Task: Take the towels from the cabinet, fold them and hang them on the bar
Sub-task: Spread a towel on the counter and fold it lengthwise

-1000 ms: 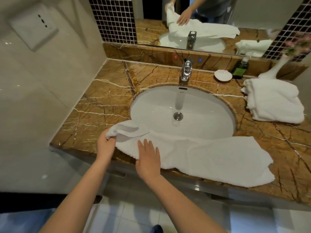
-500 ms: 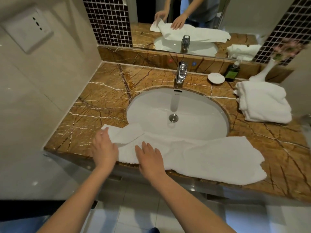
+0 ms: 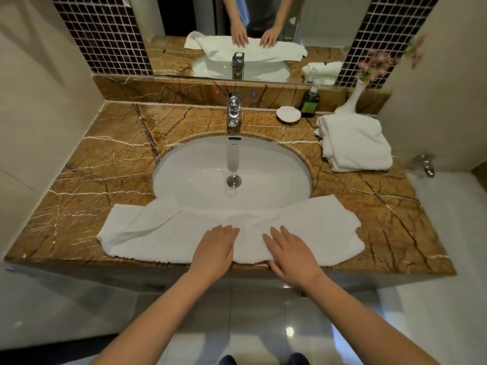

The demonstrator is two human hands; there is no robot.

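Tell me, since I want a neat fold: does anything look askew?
The white terry towel sags over the near rim of the white oval sink, its left end uneven on the brown marble counter.

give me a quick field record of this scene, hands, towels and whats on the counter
left hand: flat on the spread towel, fingers straight
right hand: flat on the same towel, beside the left
spread towel: lies along the front edge of the counter, far edge over the front rim of the sink
folded towels: stacked at the counter's right rear
behind sink: faucet, soap dish, green bottle, white vase with flowers
hanging: not yet done, no bar in view
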